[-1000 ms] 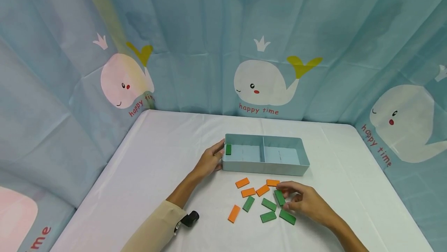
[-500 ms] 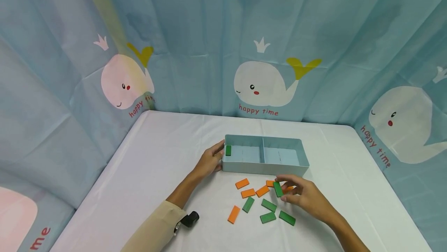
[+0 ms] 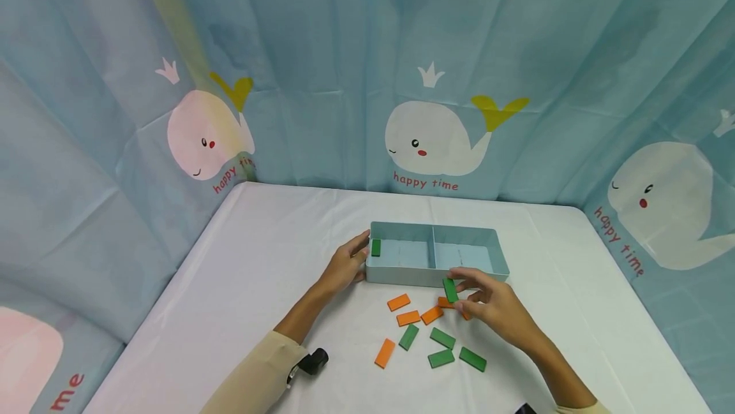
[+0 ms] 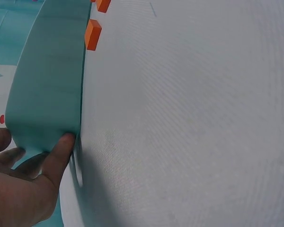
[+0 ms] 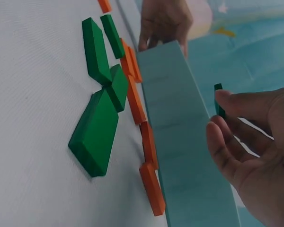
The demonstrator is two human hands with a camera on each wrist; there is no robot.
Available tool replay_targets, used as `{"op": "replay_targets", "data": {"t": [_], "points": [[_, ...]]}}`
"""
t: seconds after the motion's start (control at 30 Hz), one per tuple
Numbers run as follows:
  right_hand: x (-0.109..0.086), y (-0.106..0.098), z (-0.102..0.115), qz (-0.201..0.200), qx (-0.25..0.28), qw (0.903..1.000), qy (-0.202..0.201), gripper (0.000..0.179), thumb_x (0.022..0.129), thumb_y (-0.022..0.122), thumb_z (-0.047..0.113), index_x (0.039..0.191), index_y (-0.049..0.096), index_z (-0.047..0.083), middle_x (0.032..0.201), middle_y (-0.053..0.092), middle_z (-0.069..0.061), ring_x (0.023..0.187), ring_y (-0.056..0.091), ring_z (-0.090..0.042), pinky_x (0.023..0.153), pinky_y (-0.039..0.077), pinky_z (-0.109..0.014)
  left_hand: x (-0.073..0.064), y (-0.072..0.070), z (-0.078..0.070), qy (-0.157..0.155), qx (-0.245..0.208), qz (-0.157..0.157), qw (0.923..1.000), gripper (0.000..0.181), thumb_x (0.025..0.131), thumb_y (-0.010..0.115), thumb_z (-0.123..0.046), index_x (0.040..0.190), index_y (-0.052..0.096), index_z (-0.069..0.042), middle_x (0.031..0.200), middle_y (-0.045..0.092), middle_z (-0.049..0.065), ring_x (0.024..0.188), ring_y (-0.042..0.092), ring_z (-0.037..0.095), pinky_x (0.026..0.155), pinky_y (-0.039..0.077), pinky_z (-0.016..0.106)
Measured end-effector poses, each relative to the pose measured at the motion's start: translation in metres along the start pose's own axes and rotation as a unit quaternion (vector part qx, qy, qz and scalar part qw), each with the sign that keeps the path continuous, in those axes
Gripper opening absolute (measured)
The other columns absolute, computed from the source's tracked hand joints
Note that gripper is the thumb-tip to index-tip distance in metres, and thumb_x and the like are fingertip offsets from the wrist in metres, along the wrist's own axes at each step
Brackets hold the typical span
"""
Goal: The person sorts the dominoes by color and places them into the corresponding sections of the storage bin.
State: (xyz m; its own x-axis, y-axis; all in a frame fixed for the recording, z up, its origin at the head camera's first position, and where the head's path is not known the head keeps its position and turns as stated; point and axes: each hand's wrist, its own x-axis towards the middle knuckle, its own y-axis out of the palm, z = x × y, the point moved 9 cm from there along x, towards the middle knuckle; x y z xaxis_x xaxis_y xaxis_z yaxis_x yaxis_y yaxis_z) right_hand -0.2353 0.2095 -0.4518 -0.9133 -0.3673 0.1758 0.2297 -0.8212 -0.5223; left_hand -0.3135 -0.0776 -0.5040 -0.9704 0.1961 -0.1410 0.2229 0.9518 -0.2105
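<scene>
1. Left hand: grips the left end of the blue tray; a slack hold could let a knock shift it.
2. Stowed green block: in the left compartment, near its left wall.
3. Loose orange blocks and loose green blocks: on the bench, near side of tray; a low wrist could scatter them.
4. Held green block: raised by the tray's near wall; carried low, it could clip the rim.
5. Right hand: pinches that block; a narrow fingertip hold could let it twist.
</scene>
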Motion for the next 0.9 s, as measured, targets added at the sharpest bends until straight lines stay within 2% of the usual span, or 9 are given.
{"op": "replay_targets", "data": {"t": [0.13,0.3,0.53,0.9], "points": [[0.007,0.002,0.002,-0.015,-0.005,0.9999,-0.003,0.051,0.098,0.076,0.005,0.145,0.062,0.017,0.137,0.069,-0.002,0.112,0.068,-0.018,0.086,0.063,-0.028,0.0,-0.001,0.0,-0.002,-0.003,0.0,1.0,0.055,0.114,0.048,-0.024,0.168,0.035,-0.027,0.174,0.033,0.006,0.157,0.034,0.038,0.104,0.057,0.055],[0.014,0.004,0.005,-0.024,0.008,0.9997,-0.002,0.053,0.097,0.077,0.007,0.147,0.061,0.019,0.14,0.068,-0.004,0.112,0.068,-0.018,0.086,0.064,-0.029,-0.001,0.0,-0.001,0.002,-0.002,0.003,1.0,0.055,0.114,0.048,-0.025,0.168,0.035,-0.026,0.174,0.032,0.006,0.157,0.033,0.038,0.104,0.058,0.054],[0.02,0.005,0.007,-0.035,0.034,0.9988,-0.005,0.055,0.096,0.08,0.012,0.148,0.06,0.016,0.143,0.065,-0.006,0.117,0.066,-0.019,0.089,0.063,-0.028,-0.001,0.001,-0.001,0.005,0.001,0.003,1.0,0.056,0.114,0.049,-0.025,0.168,0.035,-0.025,0.174,0.032,0.006,0.158,0.033,0.037,0.103,0.058,0.053],[0.033,0.008,0.009,-0.054,0.058,0.9964,-0.029,0.053,0.098,0.078,0.009,0.148,0.059,0.007,0.145,0.065,-0.012,0.119,0.066,-0.029,0.093,0.06,-0.021,0.001,0.001,0.002,0.003,0.003,-0.003,1.0,0.054,0.114,0.048,-0.024,0.167,0.036,-0.027,0.174,0.032,0.005,0.158,0.033,0.037,0.104,0.058,0.053]]}}
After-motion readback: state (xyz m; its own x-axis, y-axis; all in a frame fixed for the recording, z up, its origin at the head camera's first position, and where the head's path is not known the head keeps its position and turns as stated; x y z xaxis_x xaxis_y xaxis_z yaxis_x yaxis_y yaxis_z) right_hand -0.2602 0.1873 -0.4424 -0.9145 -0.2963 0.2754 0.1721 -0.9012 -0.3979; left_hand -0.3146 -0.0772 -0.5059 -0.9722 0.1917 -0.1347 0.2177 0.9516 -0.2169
